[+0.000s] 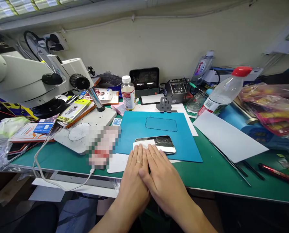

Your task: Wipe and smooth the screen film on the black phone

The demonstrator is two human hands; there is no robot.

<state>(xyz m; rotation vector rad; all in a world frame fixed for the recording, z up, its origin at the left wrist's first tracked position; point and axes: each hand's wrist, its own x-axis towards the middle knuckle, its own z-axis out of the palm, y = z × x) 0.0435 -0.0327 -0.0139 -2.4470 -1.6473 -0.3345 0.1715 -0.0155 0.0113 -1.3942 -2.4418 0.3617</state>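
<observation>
- Phone (167, 149) with a white border lies on the blue mat (134, 126), near its front edge.
- White tissue (144, 142) covers the phone's left part.
- Left hand (137, 173) and right hand (162, 174) lie side by side, fingers straight and unclenched, tips at the tissue and phone's near edge.

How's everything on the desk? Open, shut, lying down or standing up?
Phone: lying flat, partly covered
White wipe: over part of phone
Left hand: open
Right hand: open
Blue mat: flat
White-capped bottle: shut, upright
Red-capped bottle: shut
Back bottle: shut
Display: standing, on/off unclear
</observation>
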